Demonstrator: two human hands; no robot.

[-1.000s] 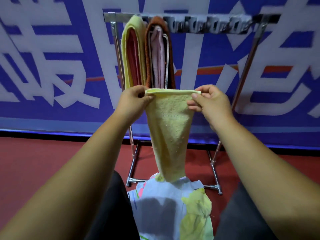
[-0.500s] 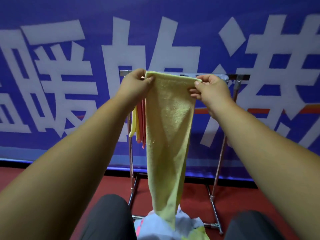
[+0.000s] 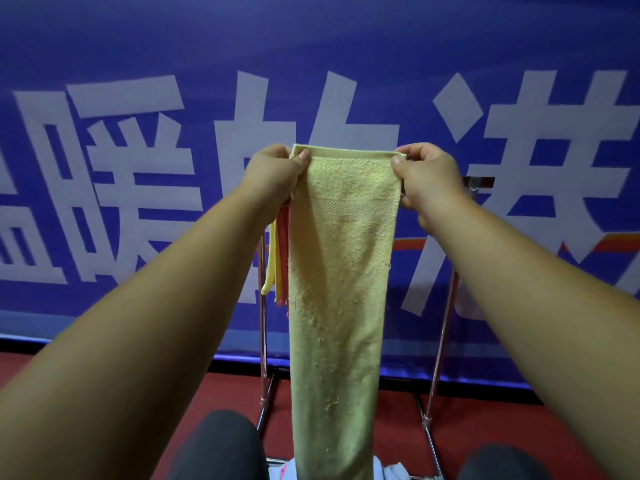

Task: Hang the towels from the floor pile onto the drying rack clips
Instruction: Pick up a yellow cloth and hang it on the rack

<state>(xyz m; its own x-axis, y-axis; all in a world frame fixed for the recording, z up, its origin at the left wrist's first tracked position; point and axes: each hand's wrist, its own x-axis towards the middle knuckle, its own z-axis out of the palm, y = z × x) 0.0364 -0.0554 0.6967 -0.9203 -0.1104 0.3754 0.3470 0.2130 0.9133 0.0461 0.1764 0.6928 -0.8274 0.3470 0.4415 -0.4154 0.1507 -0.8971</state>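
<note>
A long pale yellow towel (image 3: 341,271) hangs straight down in front of me, stretched flat by its top edge. My left hand (image 3: 273,174) pinches the top left corner and my right hand (image 3: 427,178) pinches the top right corner. The metal drying rack (image 3: 446,323) stands behind the towel, its top bar and clips mostly hidden by my hands and the cloth. Yellow and red towels (image 3: 278,258) hang from the rack just left of the held towel. A bit of the floor pile (image 3: 391,471) shows at the bottom edge.
A blue banner with large white characters (image 3: 138,168) fills the wall behind the rack. Red floor (image 3: 485,424) lies below it. My dark-trousered knees (image 3: 221,445) frame the bottom of the view, close to the rack's feet.
I have raised the yellow towel higher and stretched its top edge wider, up past the rack's top bar. The view tilted up, so the floor pile has almost left the frame.
</note>
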